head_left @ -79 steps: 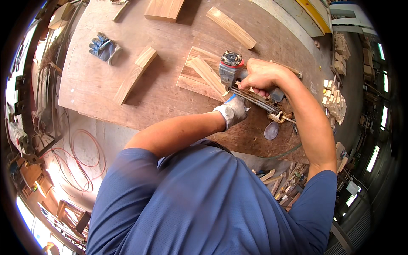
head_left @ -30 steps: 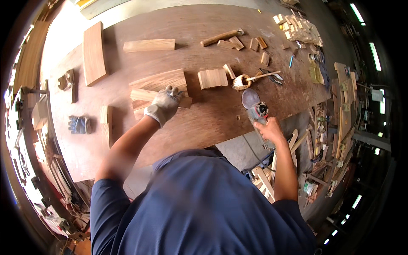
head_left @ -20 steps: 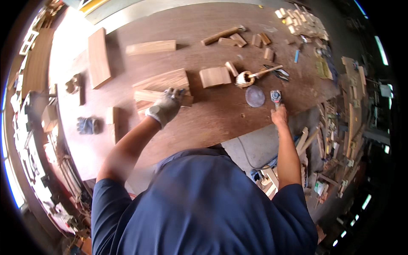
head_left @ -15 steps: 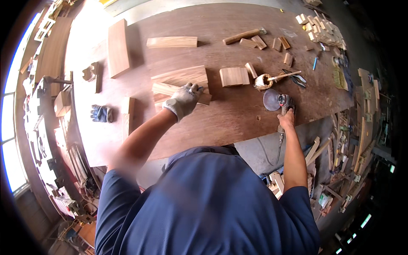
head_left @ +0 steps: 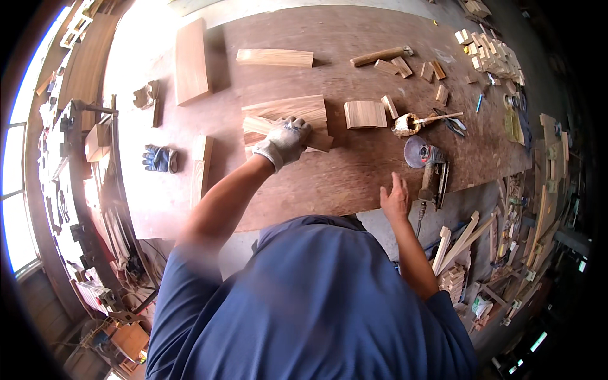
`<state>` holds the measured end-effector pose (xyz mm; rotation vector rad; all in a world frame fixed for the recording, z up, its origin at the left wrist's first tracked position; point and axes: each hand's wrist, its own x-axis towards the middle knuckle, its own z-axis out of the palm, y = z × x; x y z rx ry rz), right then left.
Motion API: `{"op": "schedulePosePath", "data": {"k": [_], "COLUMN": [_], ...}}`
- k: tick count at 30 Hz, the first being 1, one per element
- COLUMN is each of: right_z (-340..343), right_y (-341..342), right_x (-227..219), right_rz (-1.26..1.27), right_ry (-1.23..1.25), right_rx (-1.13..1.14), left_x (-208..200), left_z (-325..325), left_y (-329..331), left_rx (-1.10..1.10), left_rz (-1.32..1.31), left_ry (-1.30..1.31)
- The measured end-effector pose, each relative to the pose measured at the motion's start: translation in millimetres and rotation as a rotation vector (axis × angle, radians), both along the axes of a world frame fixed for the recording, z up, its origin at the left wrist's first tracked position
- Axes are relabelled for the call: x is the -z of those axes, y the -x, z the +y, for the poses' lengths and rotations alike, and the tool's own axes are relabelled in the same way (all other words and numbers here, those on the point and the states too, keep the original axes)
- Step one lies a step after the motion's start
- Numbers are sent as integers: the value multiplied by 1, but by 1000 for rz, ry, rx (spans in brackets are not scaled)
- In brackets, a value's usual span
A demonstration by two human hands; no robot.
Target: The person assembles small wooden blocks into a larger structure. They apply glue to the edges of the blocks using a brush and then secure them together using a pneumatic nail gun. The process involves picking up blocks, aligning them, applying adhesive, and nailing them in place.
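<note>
My left hand (head_left: pixel 286 140), in a light work glove, has its fingers curled over a wooden strip (head_left: pixel 323 142). That strip lies slantwise across a wider wooden board (head_left: pixel 288 105) on the workbench. My right hand (head_left: pixel 396 199) is bare and empty, fingers stretched out, near the bench's front edge. Just right of it, apart from the fingers, a disc sander (head_left: pixel 430 172) rests on the bench, its round pad pointing away from me and a hose or cord running off the near edge.
Past the sander stand a crusted glue pot (head_left: pixel 405 124) with a stick in it and some pliers (head_left: pixel 453 121). A wooden block (head_left: pixel 365 115), a mallet (head_left: pixel 380 57) and several offcuts lie farther off. A blue glove (head_left: pixel 159 159) and more boards (head_left: pixel 192 63) are at left.
My right hand has let go of the sander and moved left, opening its fingers. The sander now lies on the bench. My left hand stays on the strip; the whole view has shifted slightly.
</note>
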<state>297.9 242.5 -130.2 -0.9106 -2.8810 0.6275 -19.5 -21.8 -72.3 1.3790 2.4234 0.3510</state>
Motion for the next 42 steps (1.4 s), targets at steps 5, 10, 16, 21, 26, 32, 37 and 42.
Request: {"op": "schedulePosePath", "data": {"k": [5, 10, 16, 21, 26, 32, 37, 42], "right_z": [-26, -28, -26, -30, -24, -24, -19, -23], "right_y": [-4, -3, -6, 0, -1, 0, -2, -2], "right_x": [8, 6, 8, -6, 5, 7, 8, 7], "right_rz": [-93, -123, -124, -193, -175, -197, -209, -217], "right_ry": [7, -12, 17, -10, -31, -51, -24, -44], "right_rx": [-75, -91, -98, -114, -120, -119, -125, -112], "left_x": [5, 6, 20, -25, -1, 34, 25, 14], "left_z": [0, -5, -14, -55, -145, -212, -208, -226], "left_y": [-1, 0, -1, -23, -33, -39, -51, -54], "left_rx": [2, -29, -102, -558, -920, -1093, -1112, -1160], "left_rz": [21, -1, -2, -77, 48, 157, 231, 336], "left_ry": [5, -49, -17, -189, -158, -62, -80, 163]}}
